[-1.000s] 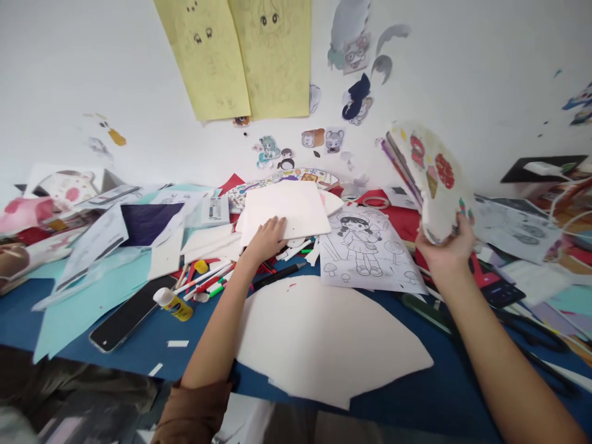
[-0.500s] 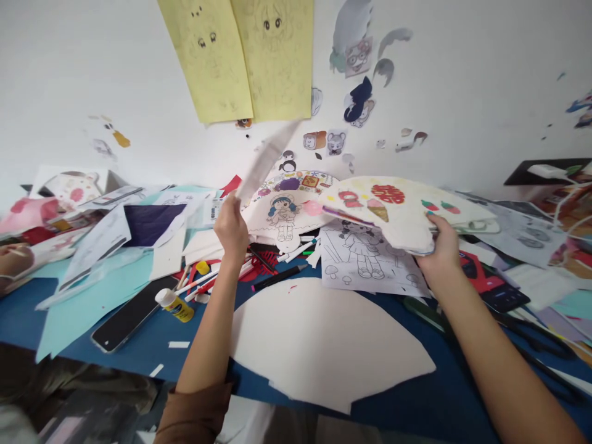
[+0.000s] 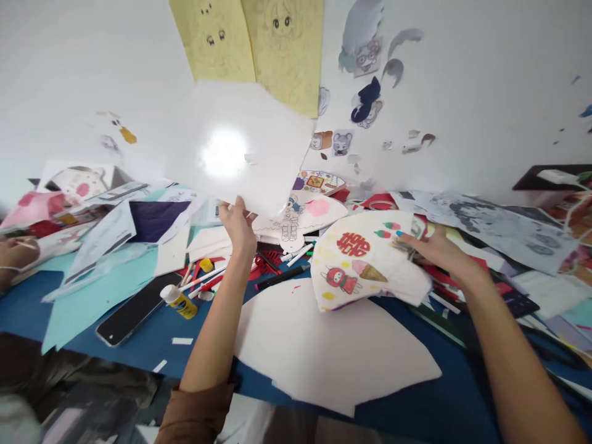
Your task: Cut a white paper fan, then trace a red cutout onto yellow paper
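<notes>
My left hand pinches the lower edge of a white sheet of paper and holds it up in front of the wall. My right hand lies with its fingers stretched on the right edge of a fan-shaped card decorated with a red character, an ice cream and strawberries. That card rests flat on the table over other papers. Behind it lies a fan-shaped cut-out with a drawn girl. A large plain white fan-shaped paper lies on the blue table in front of me.
A glue bottle, a black phone, markers and teal paper lie at the left. Printed sheets pile up at the right. Yellow drawings hang on the wall. Another person's hand shows at the far left.
My left hand lifted the white sheet off the pile and raised it, uncovering the drawn-girl cut-out. My right hand lowered the decorated card from upright to flat on the table.
</notes>
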Tool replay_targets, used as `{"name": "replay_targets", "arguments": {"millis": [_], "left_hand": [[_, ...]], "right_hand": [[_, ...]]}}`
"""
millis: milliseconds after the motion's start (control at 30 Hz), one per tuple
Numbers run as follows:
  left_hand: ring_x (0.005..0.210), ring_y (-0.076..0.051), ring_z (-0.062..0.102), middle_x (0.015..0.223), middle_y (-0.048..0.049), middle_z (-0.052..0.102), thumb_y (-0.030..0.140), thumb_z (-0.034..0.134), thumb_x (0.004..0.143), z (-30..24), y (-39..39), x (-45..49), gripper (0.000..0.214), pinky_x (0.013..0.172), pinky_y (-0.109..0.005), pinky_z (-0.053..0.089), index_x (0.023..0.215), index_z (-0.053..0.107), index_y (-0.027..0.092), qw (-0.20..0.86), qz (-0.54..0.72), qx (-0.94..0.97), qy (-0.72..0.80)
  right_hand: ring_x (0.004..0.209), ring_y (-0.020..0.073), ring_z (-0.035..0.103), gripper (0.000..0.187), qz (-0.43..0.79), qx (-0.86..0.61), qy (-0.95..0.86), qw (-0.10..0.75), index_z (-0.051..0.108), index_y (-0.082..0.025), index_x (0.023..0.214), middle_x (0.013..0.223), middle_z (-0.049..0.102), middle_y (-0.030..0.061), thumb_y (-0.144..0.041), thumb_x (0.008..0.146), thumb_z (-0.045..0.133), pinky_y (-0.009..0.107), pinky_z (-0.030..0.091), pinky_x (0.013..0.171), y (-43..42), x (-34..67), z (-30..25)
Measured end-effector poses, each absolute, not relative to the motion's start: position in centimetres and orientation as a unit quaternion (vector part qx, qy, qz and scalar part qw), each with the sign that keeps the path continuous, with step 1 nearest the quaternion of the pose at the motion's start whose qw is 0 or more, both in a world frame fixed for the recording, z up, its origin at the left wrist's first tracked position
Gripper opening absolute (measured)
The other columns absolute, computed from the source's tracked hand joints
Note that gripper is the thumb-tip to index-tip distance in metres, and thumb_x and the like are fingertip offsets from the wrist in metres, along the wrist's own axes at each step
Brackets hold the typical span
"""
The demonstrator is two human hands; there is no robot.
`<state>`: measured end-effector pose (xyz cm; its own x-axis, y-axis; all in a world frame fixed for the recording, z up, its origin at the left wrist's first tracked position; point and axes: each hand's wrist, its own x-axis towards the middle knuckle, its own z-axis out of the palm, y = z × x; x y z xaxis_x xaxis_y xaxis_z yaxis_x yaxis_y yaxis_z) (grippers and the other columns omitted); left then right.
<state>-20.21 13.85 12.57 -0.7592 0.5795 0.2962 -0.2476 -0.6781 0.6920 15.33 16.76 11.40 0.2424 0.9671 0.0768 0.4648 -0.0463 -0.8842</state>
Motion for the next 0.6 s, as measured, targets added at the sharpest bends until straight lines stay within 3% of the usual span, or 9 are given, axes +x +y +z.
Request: {"name": "replay_targets", "arguments": {"millis": [67, 100, 200, 267, 433, 600], "left_hand": [[0.057, -0.006, 0.053, 0.068, 0.0063, 0.048, 0.022, 0.062, 0.076, 12.5, 13.9, -20.2, 0.027, 0.06, -0.023, 0.052, 0.078, 0.035, 0.02, 0.263, 0.884, 0.244, 0.299], [0.06, -0.007, 0.055, 0.07, 0.005, 0.051, 0.02, 0.062, 0.076, 12.5, 14.0, -20.2, 0.025, 0.064, -0.026, 0.054, 0.077, 0.037, 0.019, 0.274, 0.886, 0.24, 0.287], [0.072, -0.01, 0.061, 0.084, 0.0, 0.06, 0.013, 0.06, 0.076, 12.2, 14.1, -20.3, 0.016, 0.075, -0.031, 0.056, 0.083, 0.047, 0.018, 0.304, 0.88, 0.241, 0.275], [0.074, -0.01, 0.061, 0.088, -0.0014, 0.063, 0.01, 0.058, 0.077, 11.8, 14.3, -20.4, 0.014, 0.078, -0.031, 0.056, 0.086, 0.049, 0.018, 0.318, 0.869, 0.242, 0.29], [0.079, -0.012, 0.064, 0.098, -0.0056, 0.064, 0.012, 0.055, 0.08, 10.5, 15.0, -20.5, 0.013, 0.079, -0.034, 0.056, 0.09, 0.05, 0.018, 0.311, 0.854, 0.253, 0.332], [0.1, -0.016, 0.062, 0.12, -0.0075, 0.057, 0.018, 0.048, 0.086, 10.4, 15.0, -21.0, 0.03, 0.084, -0.034, 0.054, 0.115, 0.042, 0.025, 0.206, 0.847, 0.287, 0.397]], "right_hand": [[0.134, 0.0374, 0.024, 0.083, 0.204, -0.686, -0.55, 0.43, 0.031, -0.003, 0.135, 0.143, 0.028, 0.0306, -0.029, 0.067, 0.071, 0.049, 0.02, 0.109, 17.1, 14.9, 11.3], [0.135, 0.0352, 0.024, 0.079, 0.179, -0.685, -0.56, 0.43, 0.03, -0.002, 0.135, 0.143, 0.028, 0.0291, -0.029, 0.071, 0.067, 0.046, 0.018, 0.11, 17.2, 14.7, 11.2], [0.121, 0.0271, 0.047, 0.053, 0.173, -0.657, -0.612, 0.405, 0.047, -0.01, 0.125, 0.13, 0.05, 0.0174, -0.029, 0.077, 0.06, 0.039, 0.032, 0.104, 17.9, 13.4, 10.9], [0.111, 0.0237, 0.055, 0.037, 0.194, -0.631, -0.65, 0.377, 0.057, -0.015, 0.113, 0.119, 0.059, 0.0109, -0.029, 0.078, 0.059, 0.037, 0.038, 0.099, 18.9, 11.9, 10.7], [0.115, 0.0235, 0.05, 0.035, 0.213, -0.597, -0.693, 0.345, 0.058, -0.015, 0.112, 0.124, 0.055, 0.0098, -0.03, 0.081, 0.062, 0.046, 0.036, 0.1, 23.8, 6.7, 10.4], [0.113, 0.024, 0.05, 0.038, 0.242, -0.589, -0.673, 0.377, 0.053, -0.015, 0.12, 0.126, 0.051, 0.01, -0.033, 0.086, 0.058, 0.049, 0.041, 0.095, 28.0, 2.9, 10.1]]}}
